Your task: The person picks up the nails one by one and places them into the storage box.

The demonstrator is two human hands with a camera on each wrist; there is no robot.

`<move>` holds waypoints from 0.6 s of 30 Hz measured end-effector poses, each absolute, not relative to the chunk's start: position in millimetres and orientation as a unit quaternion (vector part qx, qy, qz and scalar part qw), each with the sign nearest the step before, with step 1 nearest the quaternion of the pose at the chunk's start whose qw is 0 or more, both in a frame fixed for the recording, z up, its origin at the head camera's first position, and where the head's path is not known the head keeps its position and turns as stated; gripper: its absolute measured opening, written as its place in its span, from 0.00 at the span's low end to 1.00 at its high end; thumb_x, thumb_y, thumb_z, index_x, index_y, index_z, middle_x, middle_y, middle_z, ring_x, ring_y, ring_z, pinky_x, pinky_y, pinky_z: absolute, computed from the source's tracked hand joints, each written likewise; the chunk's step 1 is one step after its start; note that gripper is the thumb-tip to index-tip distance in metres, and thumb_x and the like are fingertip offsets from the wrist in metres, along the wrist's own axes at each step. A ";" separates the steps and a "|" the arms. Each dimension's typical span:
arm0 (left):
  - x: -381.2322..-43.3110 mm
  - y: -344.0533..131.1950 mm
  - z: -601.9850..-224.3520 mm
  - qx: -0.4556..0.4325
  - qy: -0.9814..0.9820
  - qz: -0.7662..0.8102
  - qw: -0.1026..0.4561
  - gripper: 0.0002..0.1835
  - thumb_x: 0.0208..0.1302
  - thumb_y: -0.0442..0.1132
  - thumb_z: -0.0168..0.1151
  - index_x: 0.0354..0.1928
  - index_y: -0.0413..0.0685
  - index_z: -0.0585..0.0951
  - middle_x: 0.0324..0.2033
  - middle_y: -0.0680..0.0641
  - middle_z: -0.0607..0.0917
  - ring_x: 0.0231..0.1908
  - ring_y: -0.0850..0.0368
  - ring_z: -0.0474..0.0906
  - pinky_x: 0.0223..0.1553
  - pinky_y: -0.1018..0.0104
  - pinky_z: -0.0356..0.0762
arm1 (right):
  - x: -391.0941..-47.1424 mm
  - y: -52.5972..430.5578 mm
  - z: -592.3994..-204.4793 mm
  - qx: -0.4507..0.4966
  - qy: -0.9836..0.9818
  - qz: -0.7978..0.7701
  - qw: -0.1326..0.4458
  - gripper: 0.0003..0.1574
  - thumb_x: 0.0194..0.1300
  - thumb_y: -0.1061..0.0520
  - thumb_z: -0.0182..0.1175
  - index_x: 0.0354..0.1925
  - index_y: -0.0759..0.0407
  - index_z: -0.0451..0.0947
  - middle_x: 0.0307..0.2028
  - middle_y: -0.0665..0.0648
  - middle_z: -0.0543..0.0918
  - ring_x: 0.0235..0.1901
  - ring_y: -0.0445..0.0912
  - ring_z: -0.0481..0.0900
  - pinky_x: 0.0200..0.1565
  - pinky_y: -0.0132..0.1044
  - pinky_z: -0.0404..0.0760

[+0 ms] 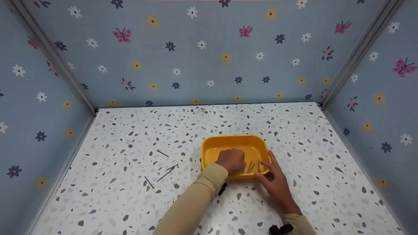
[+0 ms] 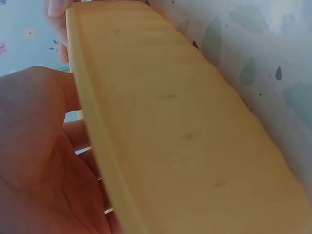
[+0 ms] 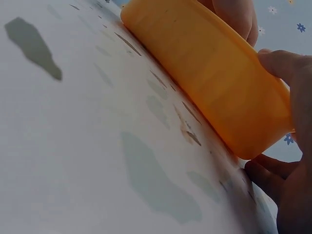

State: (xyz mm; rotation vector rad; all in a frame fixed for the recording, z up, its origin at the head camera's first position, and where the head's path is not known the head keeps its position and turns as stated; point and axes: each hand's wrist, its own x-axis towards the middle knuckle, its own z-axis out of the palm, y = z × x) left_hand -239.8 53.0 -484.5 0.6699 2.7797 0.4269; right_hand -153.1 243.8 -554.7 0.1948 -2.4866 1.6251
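Observation:
A yellow plastic tray (image 1: 235, 139) sits on the speckled table, with a few thin grey nails (image 1: 250, 167) lying in its right part. My left hand (image 1: 232, 160) reaches over the front rim into the tray, knuckles up. Its fingertips are hidden in the head view, and the left wrist view shows the palm (image 2: 34, 146) beside the tray's wall (image 2: 161, 107); whether it pinches anything is not visible. My right hand (image 1: 277, 182) grips the tray's front right corner, thumb at the front rim, other fingers along the right side. In the right wrist view its thumb (image 3: 278, 63) touches the rim.
Several loose nails (image 1: 149, 182) lie on the white speckled table (image 1: 130, 137), left of the tray. Blue flowered panels (image 1: 209, 52) close off the back and both sides, with grey metal strips at the corners.

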 end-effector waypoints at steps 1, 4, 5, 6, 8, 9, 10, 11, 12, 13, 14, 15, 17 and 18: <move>-239.1 52.2 -484.4 0.226 0.953 0.152 0.132 0.11 0.65 0.41 0.59 0.25 0.49 0.79 0.16 0.52 0.69 0.20 0.55 0.68 0.28 0.62 0.65 | -151.2 242.1 -550.5 0.064 -0.833 0.543 0.080 0.27 0.69 0.53 0.65 0.63 0.58 0.74 0.79 0.51 0.46 0.75 0.50 0.51 0.62 0.32 0.69; -237.6 50.1 -484.3 0.216 0.952 0.165 0.143 0.10 0.66 0.41 0.59 0.26 0.49 0.80 0.16 0.52 0.71 0.21 0.55 0.69 0.29 0.62 0.65 | -145.8 237.5 -537.0 0.058 -0.835 0.542 0.074 0.26 0.69 0.56 0.65 0.63 0.56 0.74 0.79 0.55 0.46 0.76 0.52 0.50 0.63 0.35 0.68; -237.3 49.7 -484.3 0.216 0.951 0.167 0.144 0.09 0.66 0.41 0.59 0.27 0.49 0.80 0.16 0.52 0.71 0.21 0.55 0.69 0.29 0.62 0.65 | -144.6 236.6 -533.6 0.059 -0.836 0.541 0.074 0.26 0.69 0.56 0.64 0.63 0.56 0.74 0.79 0.56 0.46 0.76 0.53 0.50 0.63 0.35 0.68; -237.1 49.5 -484.4 0.217 0.951 0.167 0.143 0.09 0.66 0.41 0.59 0.27 0.49 0.80 0.16 0.52 0.71 0.21 0.55 0.69 0.29 0.62 0.65 | -143.9 236.4 -531.8 0.058 -0.837 0.539 0.073 0.25 0.69 0.56 0.64 0.63 0.55 0.74 0.79 0.57 0.46 0.76 0.53 0.51 0.63 0.34 0.67; -236.2 49.2 -484.6 0.223 0.950 0.165 0.140 0.09 0.66 0.40 0.59 0.27 0.49 0.80 0.16 0.52 0.71 0.20 0.55 0.69 0.28 0.62 0.65 | -143.4 236.8 -531.1 0.059 -0.839 0.535 0.072 0.25 0.70 0.56 0.64 0.63 0.55 0.73 0.79 0.57 0.46 0.76 0.53 0.50 0.63 0.32 0.66; -235.7 48.9 -484.5 0.228 0.950 0.161 0.139 0.09 0.66 0.40 0.59 0.26 0.49 0.80 0.16 0.52 0.70 0.20 0.56 0.69 0.28 0.63 0.65 | -144.1 237.7 -533.7 0.059 -0.839 0.537 0.072 0.26 0.70 0.56 0.64 0.63 0.56 0.73 0.79 0.56 0.45 0.76 0.53 0.50 0.63 0.31 0.66; -235.2 48.7 -484.6 0.235 0.950 0.154 0.134 0.10 0.65 0.40 0.59 0.26 0.49 0.79 0.16 0.52 0.70 0.20 0.56 0.68 0.27 0.63 0.65 | -145.2 239.0 -537.5 0.060 -0.837 0.539 0.073 0.26 0.70 0.55 0.64 0.63 0.57 0.73 0.79 0.55 0.45 0.76 0.53 0.50 0.63 0.30 0.66; -234.6 48.3 -484.7 0.241 0.951 0.148 0.127 0.10 0.65 0.40 0.59 0.25 0.49 0.79 0.15 0.52 0.70 0.19 0.56 0.68 0.27 0.63 0.65 | -146.8 240.5 -542.2 0.061 -0.836 0.540 0.074 0.27 0.70 0.55 0.64 0.64 0.58 0.73 0.79 0.54 0.45 0.76 0.53 0.50 0.62 0.29 0.66; -233.9 47.9 -484.7 0.246 0.951 0.142 0.119 0.10 0.65 0.40 0.59 0.25 0.49 0.78 0.16 0.52 0.70 0.19 0.56 0.68 0.26 0.63 0.65 | -148.6 242.2 -547.0 0.061 -0.835 0.541 0.075 0.27 0.70 0.54 0.64 0.64 0.58 0.73 0.79 0.52 0.45 0.76 0.53 0.50 0.62 0.28 0.66; -233.4 47.3 -484.6 0.251 0.952 0.137 0.110 0.10 0.65 0.40 0.59 0.24 0.49 0.78 0.16 0.52 0.70 0.19 0.56 0.68 0.26 0.63 0.65 | -150.5 243.9 -551.6 0.060 -0.835 0.542 0.077 0.27 0.70 0.53 0.64 0.64 0.58 0.73 0.79 0.51 0.45 0.76 0.52 0.51 0.61 0.26 0.66; -233.1 46.8 -484.5 0.256 0.953 0.130 0.101 0.10 0.65 0.40 0.60 0.24 0.49 0.77 0.16 0.52 0.70 0.19 0.56 0.67 0.25 0.63 0.65 | -152.5 245.5 -556.3 0.060 -0.833 0.545 0.078 0.28 0.70 0.53 0.65 0.64 0.59 0.73 0.79 0.49 0.45 0.75 0.52 0.52 0.61 0.26 0.66; -232.7 46.1 -484.5 0.261 0.953 0.124 0.090 0.11 0.64 0.40 0.60 0.24 0.49 0.77 0.16 0.52 0.70 0.19 0.56 0.67 0.25 0.62 0.65 | -154.4 247.0 -560.5 0.062 -0.832 0.546 0.078 0.28 0.70 0.52 0.64 0.64 0.58 0.73 0.79 0.48 0.44 0.75 0.52 0.52 0.60 0.25 0.67; -232.0 44.6 -484.5 0.266 0.954 0.115 0.076 0.11 0.65 0.39 0.60 0.24 0.49 0.77 0.16 0.52 0.70 0.19 0.56 0.67 0.24 0.62 0.65 | -157.0 249.2 -564.8 0.066 -0.834 0.543 0.077 0.28 0.70 0.51 0.64 0.64 0.57 0.73 0.79 0.45 0.44 0.75 0.51 0.53 0.60 0.25 0.67; -231.5 43.8 -484.2 0.268 0.954 0.113 0.074 0.10 0.65 0.39 0.60 0.24 0.49 0.77 0.16 0.52 0.70 0.19 0.56 0.67 0.24 0.63 0.65 | -157.6 249.8 -565.7 0.067 -0.834 0.542 0.076 0.28 0.70 0.51 0.64 0.64 0.57 0.73 0.79 0.45 0.44 0.75 0.51 0.54 0.60 0.25 0.68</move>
